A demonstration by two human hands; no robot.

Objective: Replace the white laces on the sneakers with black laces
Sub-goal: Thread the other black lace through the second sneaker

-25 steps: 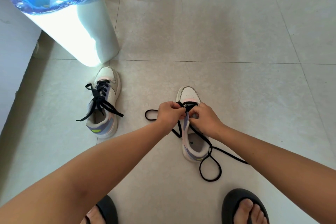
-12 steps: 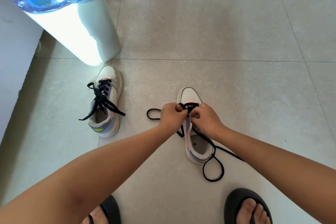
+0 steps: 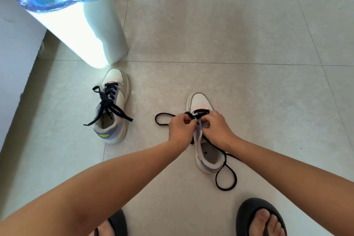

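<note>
Head view: left hand (image 3: 181,127) curled, pinching the black lace (image 3: 226,178) at the front eyelets of the right-side sneaker (image 3: 204,140). Right hand (image 3: 217,128) curled too, fingers gripping at the same lace area just beside the left hand, knuckles almost touching. Which strand held by the right hand: not possible to tell. Sneaker standing on the tiled floor (image 3: 249,44), toe pointing away, lace only at the lowest eyelets. One loose loop lying on the floor to the left of the left hand, another long loop trailing past the heel. Second sneaker (image 3: 115,109) well apart to the left, already with black lacing (image 3: 107,105), ends spread loose. White bin (image 3: 82,30) with blue liner near its toe. Black sandals (image 3: 256,214) at the bottom edge.
</note>
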